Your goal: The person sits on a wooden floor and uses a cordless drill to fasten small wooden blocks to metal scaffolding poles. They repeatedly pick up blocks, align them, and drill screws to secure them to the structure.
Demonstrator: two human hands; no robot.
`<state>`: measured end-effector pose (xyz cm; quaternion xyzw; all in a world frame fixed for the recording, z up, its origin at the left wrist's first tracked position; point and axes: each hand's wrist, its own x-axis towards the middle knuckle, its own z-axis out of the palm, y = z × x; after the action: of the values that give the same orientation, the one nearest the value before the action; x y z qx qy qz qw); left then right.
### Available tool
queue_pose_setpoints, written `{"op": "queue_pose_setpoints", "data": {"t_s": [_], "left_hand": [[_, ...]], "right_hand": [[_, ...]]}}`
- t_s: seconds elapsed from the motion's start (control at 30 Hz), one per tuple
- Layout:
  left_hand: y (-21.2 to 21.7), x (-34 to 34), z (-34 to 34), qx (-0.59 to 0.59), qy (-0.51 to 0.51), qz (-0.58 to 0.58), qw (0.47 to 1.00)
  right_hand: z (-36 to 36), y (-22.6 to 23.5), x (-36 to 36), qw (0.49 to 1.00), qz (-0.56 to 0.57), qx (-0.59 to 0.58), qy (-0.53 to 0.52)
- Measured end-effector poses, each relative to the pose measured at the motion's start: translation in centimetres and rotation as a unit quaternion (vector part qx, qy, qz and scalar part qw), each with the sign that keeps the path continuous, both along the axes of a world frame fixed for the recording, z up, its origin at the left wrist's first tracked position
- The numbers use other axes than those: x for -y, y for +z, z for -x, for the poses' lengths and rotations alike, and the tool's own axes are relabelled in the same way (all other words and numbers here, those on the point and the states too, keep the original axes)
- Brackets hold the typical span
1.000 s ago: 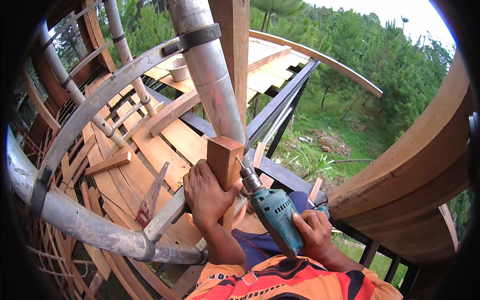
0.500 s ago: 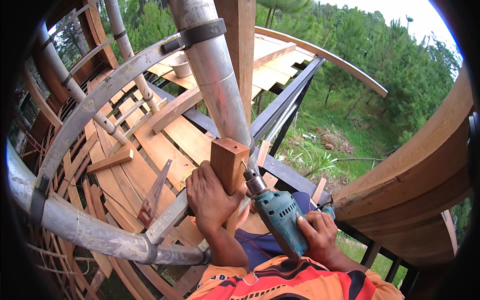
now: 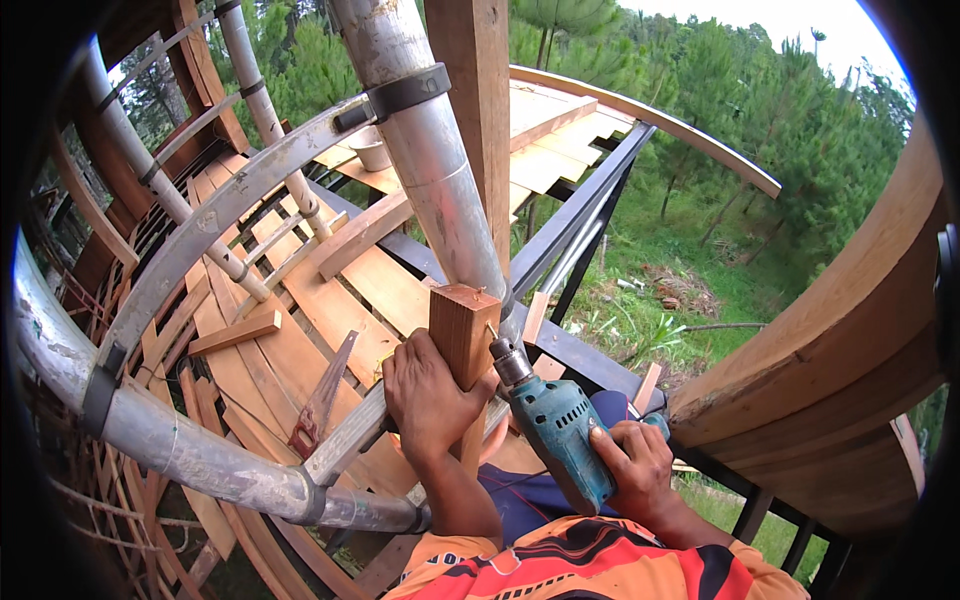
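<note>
At the timber's top end: the tip of the drill bit (image 3: 493,330) meets the right-hand face of the squared timber (image 3: 462,335), close below its upper edge; the timber is upright, in front of the person.
Left hand (image 3: 432,395): clamped on the timber below its top, fingers close together along the left side, thumb across toward the right.
Right hand (image 3: 638,462): closed around the handle of the teal power drill (image 3: 560,430), thumb lying against the body; some fingertips are hidden.
Chuck (image 3: 512,362): silver, pointing up and left at the timber.
Metal pole (image 3: 450,190): just behind the timber, leaning slightly, ringed by a black collar (image 3: 409,92).
Handsaw (image 3: 322,400): lying left of the timber, toward the plank deck's near edge.
Plank deck (image 3: 378,288): a short wooden offcut (image 3: 235,333) lies left of its middle; a pale bucket (image 3: 371,150) stands on the farther boards.
Lettering: dark printed characters, partly cut by folds, on the orange shirt (image 3: 540,565).
Curved beam (image 3: 810,340): wood, sweeping along the right.
</note>
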<state>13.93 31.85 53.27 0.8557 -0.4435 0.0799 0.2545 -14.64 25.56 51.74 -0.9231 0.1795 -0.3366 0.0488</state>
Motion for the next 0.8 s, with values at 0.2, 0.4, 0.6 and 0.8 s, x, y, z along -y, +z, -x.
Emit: {"op": "queue_pose_setpoints", "data": {"t_s": [0.2,0.4,0.6,0.8], "left_hand": [[-0.3,-0.1,-0.3,-0.004,-0.004,0.021,1.000],[-0.2,0.0,-0.6,0.000,-0.010,0.021,1.000],[0.1,-0.1,-0.4,0.010,-0.011,0.020,1.000],[0.0,0.1,-0.2,0.021,-0.011,0.039,0.999]], "right_hand": [[-0.4,-1.2,-0.6,0.989,-0.129,0.045,0.059],[-0.7,-1.7,-0.5,0.984,-0.153,0.054,0.079],[-0.8,-0.9,-0.8,0.995,-0.092,0.012,0.036],[-0.5,-0.1,-0.2,0.998,-0.066,-0.017,0.006]]}}
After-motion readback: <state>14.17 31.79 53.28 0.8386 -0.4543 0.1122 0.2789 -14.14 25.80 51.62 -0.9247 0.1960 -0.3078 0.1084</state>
